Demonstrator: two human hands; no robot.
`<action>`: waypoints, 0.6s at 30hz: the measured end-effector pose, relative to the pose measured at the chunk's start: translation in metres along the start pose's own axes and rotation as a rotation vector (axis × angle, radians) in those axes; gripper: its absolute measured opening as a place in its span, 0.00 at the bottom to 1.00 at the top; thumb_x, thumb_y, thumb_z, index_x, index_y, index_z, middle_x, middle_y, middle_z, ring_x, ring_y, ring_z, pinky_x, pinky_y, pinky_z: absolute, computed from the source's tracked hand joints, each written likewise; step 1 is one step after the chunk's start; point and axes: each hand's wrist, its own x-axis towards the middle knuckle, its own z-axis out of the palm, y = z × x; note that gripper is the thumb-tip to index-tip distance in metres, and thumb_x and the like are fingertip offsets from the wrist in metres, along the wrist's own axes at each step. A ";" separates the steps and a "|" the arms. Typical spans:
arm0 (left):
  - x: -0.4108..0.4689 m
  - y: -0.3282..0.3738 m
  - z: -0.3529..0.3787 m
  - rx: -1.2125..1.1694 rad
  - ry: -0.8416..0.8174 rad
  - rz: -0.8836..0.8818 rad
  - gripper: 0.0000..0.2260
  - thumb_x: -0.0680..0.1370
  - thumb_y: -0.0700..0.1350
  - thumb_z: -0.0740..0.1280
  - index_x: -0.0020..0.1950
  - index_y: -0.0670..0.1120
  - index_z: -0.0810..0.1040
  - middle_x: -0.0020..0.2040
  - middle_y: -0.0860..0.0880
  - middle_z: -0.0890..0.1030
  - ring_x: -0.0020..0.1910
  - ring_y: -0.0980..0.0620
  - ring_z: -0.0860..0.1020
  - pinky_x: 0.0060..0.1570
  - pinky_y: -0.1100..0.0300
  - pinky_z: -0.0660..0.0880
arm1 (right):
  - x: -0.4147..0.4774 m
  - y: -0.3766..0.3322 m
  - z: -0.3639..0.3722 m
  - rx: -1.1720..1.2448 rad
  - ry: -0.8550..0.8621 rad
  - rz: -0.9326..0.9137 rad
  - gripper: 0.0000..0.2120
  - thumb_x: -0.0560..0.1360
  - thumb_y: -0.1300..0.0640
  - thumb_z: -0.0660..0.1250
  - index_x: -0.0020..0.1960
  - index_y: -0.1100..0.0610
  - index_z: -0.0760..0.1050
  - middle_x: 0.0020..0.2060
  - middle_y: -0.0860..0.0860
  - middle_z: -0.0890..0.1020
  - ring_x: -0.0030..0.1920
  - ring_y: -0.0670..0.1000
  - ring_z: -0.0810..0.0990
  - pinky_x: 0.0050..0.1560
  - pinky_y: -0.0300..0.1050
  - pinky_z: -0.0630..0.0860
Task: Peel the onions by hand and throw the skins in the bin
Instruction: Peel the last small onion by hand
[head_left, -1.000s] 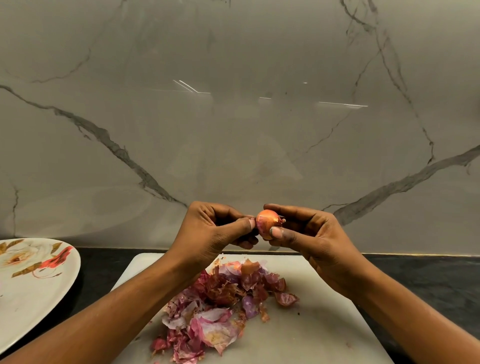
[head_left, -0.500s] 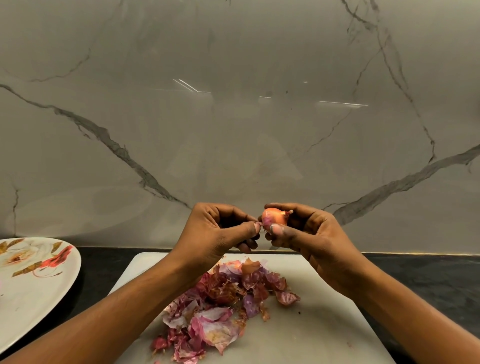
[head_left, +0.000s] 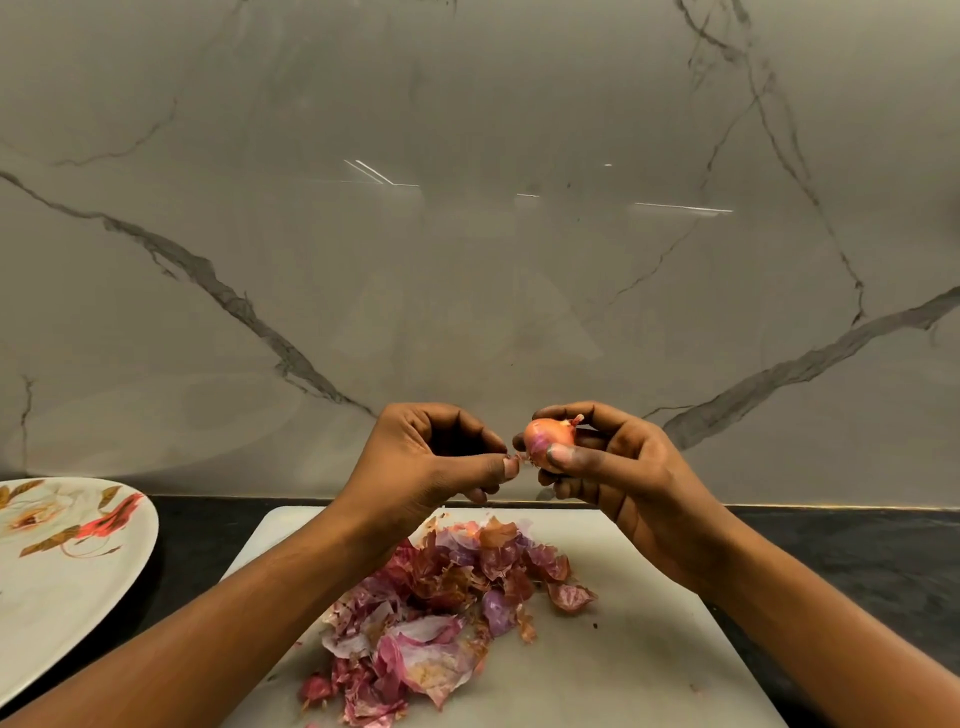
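A small reddish onion (head_left: 545, 435) is held up above the board, gripped between the thumb and fingers of my right hand (head_left: 618, 478). My left hand (head_left: 436, 462) sits just left of it and pinches a thin strip of skin (head_left: 521, 457) still joined to the onion's lower left side. Below both hands a pile of pink and purple onion skins (head_left: 441, 618) lies on the white cutting board (head_left: 597, 665). No bin is in view.
A white plate with a red and gold flower pattern (head_left: 57, 566) rests at the left on the dark counter (head_left: 852, 551). A grey marble wall (head_left: 467, 234) rises right behind the board.
My left hand has pulled a little leftward away from the onion, drawing out a strip of skin. My right hand has turned the onion so its tip points up and right.
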 end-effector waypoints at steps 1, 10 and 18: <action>0.000 0.000 0.000 -0.002 -0.013 -0.010 0.05 0.72 0.34 0.79 0.46 0.37 0.86 0.40 0.41 0.87 0.37 0.47 0.85 0.39 0.58 0.83 | 0.000 0.001 0.000 -0.026 0.007 0.000 0.22 0.70 0.57 0.78 0.63 0.56 0.82 0.57 0.58 0.86 0.53 0.58 0.86 0.55 0.48 0.83; -0.003 0.004 0.005 0.012 -0.134 -0.042 0.18 0.71 0.35 0.80 0.59 0.45 0.85 0.49 0.43 0.88 0.48 0.42 0.87 0.52 0.50 0.85 | -0.003 -0.003 0.006 -0.125 0.038 0.001 0.23 0.69 0.56 0.78 0.62 0.54 0.77 0.51 0.55 0.88 0.52 0.52 0.87 0.49 0.39 0.81; -0.004 0.001 0.008 0.138 -0.139 0.016 0.20 0.71 0.41 0.82 0.62 0.49 0.85 0.52 0.49 0.88 0.51 0.48 0.88 0.54 0.52 0.85 | -0.001 0.002 0.005 -0.163 0.015 0.010 0.25 0.67 0.55 0.80 0.60 0.60 0.76 0.52 0.57 0.88 0.54 0.57 0.88 0.56 0.51 0.84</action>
